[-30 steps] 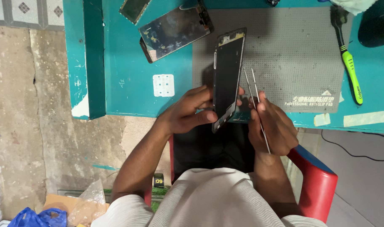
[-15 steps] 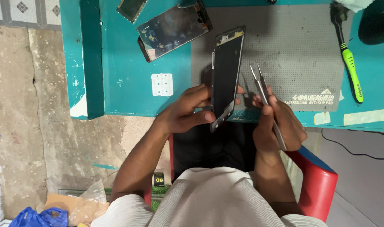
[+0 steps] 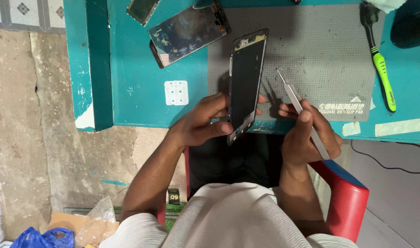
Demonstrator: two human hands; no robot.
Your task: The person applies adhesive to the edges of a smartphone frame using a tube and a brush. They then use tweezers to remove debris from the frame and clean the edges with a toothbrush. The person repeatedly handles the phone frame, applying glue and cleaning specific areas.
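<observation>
Your left hand (image 3: 201,123) grips phone frame (image 3: 245,85) at its near end, long axis 12–6. Right hand (image 3: 308,133) pinches tweezers (image 3: 301,110), tips at frame's 3 o'clock, apart.

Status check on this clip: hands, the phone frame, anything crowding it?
Left hand grips phone frame, tilted on edge. Right hand holds metal tweezers, tips clear of frame. Loose screen lies apart on table; nothing between.
</observation>
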